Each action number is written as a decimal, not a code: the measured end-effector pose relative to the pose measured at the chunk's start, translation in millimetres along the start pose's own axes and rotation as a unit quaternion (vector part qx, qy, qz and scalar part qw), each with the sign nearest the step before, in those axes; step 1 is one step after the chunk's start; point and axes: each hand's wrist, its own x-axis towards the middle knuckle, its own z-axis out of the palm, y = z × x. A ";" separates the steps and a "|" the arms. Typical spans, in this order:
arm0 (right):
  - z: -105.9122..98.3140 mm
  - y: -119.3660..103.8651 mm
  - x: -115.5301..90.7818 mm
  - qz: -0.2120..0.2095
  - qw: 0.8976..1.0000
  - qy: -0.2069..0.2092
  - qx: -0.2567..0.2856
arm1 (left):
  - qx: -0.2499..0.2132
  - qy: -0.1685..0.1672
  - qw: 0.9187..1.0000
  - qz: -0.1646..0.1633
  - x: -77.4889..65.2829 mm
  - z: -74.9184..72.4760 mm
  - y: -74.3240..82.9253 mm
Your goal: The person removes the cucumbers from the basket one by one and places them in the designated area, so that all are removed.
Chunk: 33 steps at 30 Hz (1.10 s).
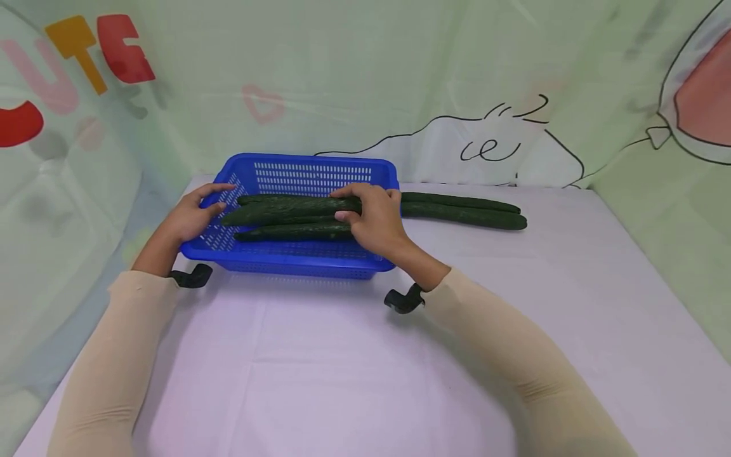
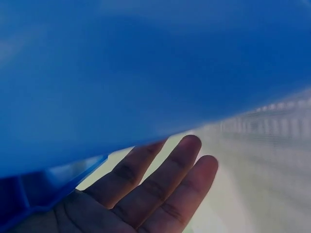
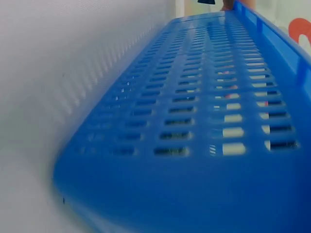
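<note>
In the head view a blue plastic basket with slotted walls stands on the table. Three long green cucumbers show inside it, lying side by side. My right hand grips the right part of the upper one between thumb and fingers and covers its end. At the left rim, my left hand holds the basket, thumb and index finger over the edge. The left wrist view shows its other fingers fairly straight beneath the rim. The right wrist view shows only the basket's slotted side.
Two more cucumbers lie together on the table just right of the basket, their left ends hidden. A pale cloth covers the table. Printed curtains hang behind and at both sides.
</note>
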 end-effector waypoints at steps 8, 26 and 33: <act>-34.3 14.2 -17.8 -0.012 0.999 0.021 -0.037 | 0.004 -0.008 1.000 -0.001 -0.3 -0.5 0.9; -117.3 65.7 -69.2 0.066 0.995 0.049 -0.059 | 0.007 -0.013 1.000 0.006 -2.6 -2.2 -1.1; -145.0 90.2 -88.1 0.117 0.987 0.068 -0.084 | 0.004 -0.013 1.000 0.005 -2.1 -0.2 1.4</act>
